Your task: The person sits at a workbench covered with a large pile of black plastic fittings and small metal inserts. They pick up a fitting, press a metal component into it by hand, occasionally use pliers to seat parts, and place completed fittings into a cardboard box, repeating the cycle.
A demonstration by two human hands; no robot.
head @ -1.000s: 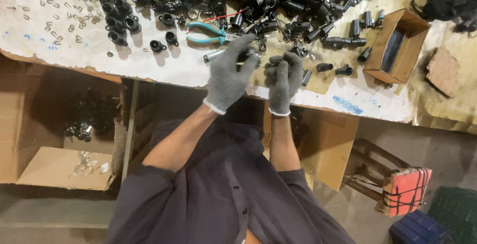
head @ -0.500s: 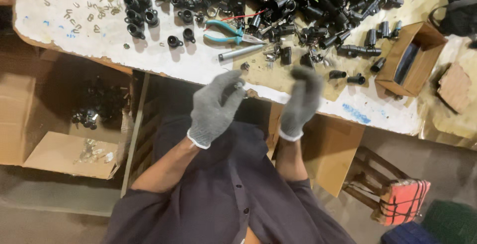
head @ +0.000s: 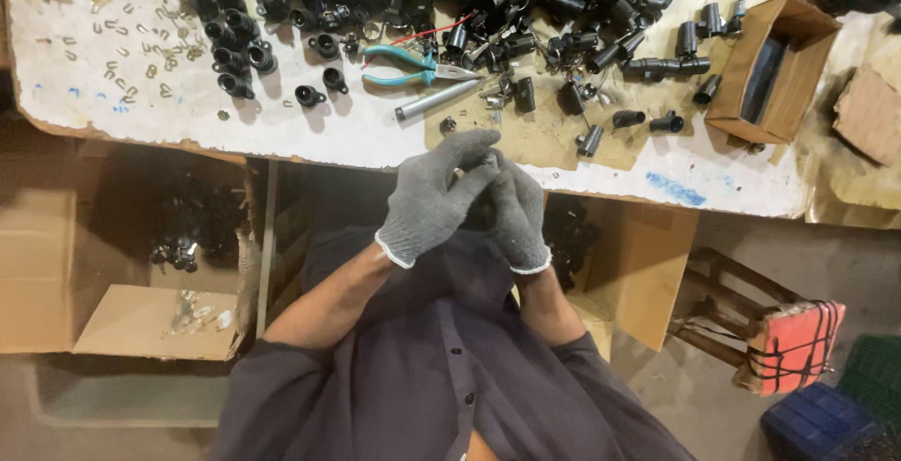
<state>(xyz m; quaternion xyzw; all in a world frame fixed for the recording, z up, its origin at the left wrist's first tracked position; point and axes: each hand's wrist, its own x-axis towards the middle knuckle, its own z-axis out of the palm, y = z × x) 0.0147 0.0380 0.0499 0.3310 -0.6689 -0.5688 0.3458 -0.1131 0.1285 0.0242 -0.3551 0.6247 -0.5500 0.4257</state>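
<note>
Both gloved hands meet just off the tabletop's [head: 282, 137] near edge. Left hand [head: 434, 200] and right hand [head: 514, 209] press together, fingers [head: 469, 146] clenched around a small part [head: 458, 174], barely visible between them. Teal-handled pliers [head: 413, 65] lie beyond.

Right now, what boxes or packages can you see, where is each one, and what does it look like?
Small cardboard box: on table's far right corner, open, brown, dark inside.
Large cardboard box: under table, left, open, brown, flap holding small metal bits.
Cardboard box: under table, right of gloved hands, brown.
No labels or screens visible.
</note>
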